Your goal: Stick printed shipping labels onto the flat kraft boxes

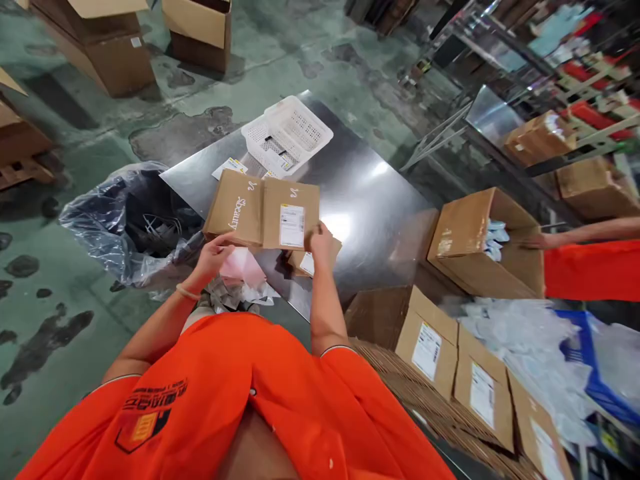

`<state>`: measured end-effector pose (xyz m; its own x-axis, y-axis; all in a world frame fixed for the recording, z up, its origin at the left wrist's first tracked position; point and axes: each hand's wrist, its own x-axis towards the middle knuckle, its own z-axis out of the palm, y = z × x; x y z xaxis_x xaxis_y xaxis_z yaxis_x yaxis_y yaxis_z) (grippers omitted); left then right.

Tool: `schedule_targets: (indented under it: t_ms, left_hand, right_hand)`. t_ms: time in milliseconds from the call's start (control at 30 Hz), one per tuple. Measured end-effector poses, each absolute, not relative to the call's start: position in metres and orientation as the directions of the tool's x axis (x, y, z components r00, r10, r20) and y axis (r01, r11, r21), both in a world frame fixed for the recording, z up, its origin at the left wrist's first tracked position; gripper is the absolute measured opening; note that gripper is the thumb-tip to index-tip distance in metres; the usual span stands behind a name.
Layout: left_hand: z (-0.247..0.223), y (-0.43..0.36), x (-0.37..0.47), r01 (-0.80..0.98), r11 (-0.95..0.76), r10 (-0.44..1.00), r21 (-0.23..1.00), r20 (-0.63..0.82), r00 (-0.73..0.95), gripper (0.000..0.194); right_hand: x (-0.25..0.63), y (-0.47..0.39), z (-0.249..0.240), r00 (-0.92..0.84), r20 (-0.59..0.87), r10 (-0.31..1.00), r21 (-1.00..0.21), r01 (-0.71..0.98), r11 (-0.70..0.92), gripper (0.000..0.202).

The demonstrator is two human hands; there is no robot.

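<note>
A brown cardboard box is held out in front of me over the metal table. It shows two panels side by side, white lettering on the left one and a white label on the right one. My left hand pinches its lower left edge. At the lower right edge, my right hand is closed on the cardboard, its fingertips partly hidden. Beneath the box, a smaller labelled cardboard piece lies partly covered on the table. Pink paper shows below, near my left hand.
A white plastic basket stands at the far end of the metal table. Left of it is a bin lined with clear plastic. Labelled flat cartons are stacked at right. Another person's hand reaches into an open carton.
</note>
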<state>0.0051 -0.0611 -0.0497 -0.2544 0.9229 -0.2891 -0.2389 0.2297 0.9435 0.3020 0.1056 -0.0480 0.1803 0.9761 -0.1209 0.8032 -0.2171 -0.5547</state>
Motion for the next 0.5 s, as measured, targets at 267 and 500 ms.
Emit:
schedule_targets:
  t_ms: [267,500]
  left_hand:
    - [-0.042,-0.094,-0.003,-0.564,0.208,0.896,0.799,-0.387,-0.218,0.073]
    - [-0.062,-0.088,-0.028,-0.544,0.203,0.721,0.814,-0.501,-0.48,0.055]
  right_hand:
    - [0.271,0.016,-0.039,-0.304,-0.12,0.945,-0.761,0.64,0.109,0.045]
    - [0.173,-0.042,-0.07,-0.67,-0.263,0.694,-0.958,0.268,-0.104,0.03]
